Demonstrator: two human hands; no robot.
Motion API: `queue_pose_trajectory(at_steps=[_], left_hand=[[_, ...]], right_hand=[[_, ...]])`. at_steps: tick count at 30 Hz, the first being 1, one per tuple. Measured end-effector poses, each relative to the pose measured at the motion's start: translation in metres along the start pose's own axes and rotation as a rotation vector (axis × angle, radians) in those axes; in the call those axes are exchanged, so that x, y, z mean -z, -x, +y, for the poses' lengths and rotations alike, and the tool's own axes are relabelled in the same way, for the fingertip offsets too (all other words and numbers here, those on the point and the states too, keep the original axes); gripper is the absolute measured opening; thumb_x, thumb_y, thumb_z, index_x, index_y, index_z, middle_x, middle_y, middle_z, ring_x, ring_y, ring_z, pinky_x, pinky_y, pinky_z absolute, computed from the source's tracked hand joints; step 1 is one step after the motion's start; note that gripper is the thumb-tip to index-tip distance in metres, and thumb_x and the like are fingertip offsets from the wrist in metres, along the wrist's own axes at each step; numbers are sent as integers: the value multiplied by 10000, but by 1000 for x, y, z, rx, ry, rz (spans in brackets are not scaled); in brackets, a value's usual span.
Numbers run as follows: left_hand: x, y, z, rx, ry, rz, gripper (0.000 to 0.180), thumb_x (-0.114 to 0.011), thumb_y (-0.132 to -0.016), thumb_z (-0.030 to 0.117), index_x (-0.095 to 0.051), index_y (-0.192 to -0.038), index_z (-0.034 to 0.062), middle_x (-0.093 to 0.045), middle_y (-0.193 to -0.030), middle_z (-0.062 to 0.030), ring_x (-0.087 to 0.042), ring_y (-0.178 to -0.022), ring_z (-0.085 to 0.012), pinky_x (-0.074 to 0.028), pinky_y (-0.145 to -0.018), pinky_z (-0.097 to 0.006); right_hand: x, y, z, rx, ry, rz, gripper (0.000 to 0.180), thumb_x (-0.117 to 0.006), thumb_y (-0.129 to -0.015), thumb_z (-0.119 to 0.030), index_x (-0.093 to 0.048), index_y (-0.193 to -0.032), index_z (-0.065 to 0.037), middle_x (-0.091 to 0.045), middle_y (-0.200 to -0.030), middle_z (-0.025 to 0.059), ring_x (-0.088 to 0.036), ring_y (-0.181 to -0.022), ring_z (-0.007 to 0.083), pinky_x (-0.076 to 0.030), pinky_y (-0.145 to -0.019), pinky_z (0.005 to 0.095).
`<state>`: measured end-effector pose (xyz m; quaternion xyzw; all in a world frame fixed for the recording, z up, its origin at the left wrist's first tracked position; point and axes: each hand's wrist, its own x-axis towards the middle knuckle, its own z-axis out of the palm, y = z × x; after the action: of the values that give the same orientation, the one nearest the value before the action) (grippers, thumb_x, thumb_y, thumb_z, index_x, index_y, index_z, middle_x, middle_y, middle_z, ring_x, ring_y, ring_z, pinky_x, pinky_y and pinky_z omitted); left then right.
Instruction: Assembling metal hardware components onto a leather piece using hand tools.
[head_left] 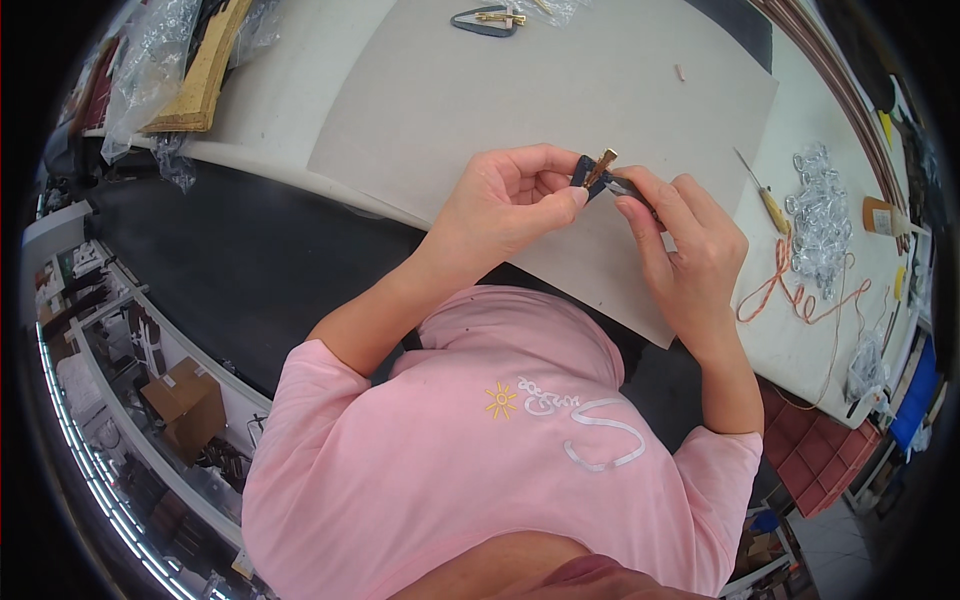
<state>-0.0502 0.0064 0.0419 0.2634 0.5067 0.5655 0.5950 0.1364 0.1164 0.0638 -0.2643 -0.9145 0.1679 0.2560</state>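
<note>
Above the near edge of the table, my two hands meet around a small dark strap (588, 184) with a gold metal clasp (604, 163). The fingers and thumb of my left hand (505, 200) pinch the strap beside the clasp. My right hand (692, 238) is closed on the strap's other side, with thumb and forefinger pressed together; part of the strap is hidden under those fingers. Farther off on the grey sheet lies a similar dark strap loop (468, 25) with gold metal fittings (500, 17).
The large grey sheet (430, 110) covers much of the white table (270, 90). To the right lie a yellow-handled awl (772, 210), bagged metal rings (822, 220), orange cord (775, 275) and a bottle (880, 216). Plastic bags (150, 70) hang over a yellow board (205, 75) at far left.
</note>
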Motion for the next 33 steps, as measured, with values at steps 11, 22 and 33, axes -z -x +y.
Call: queue_pose_trajectory(at_steps=[11,22,33], left_hand=[[-2,0,-1,-15,-40,-8,278,-713,-952,41,-700,-1221,-28,-668,-940,14,-619,-859,-61,-511,-792,-223],[-4,-1,-2,-45,-39,9,284,-708,-945,62,-706,-1209,-41,-686,-902,17,-592,-787,-14,-463,-683,-180],[1,-2,2,0,-28,-6,255,-720,-952,61,-726,-1195,-19,-683,-902,12,-604,-815,-57,-491,-752,-218]], right_hand=[[-2,-1,4,29,48,-23,188,-793,-882,-231,-749,-1023,-114,-548,-719,30,-553,-590,198,-408,-522,354],[1,-5,6,80,91,-66,176,-785,-884,-245,-740,-1002,-123,-556,-719,24,-560,-592,200,-419,-521,358],[-2,1,7,17,-21,-49,162,-775,-906,-215,-736,-1022,-109,-570,-723,36,-570,-584,207,-419,-525,358]])
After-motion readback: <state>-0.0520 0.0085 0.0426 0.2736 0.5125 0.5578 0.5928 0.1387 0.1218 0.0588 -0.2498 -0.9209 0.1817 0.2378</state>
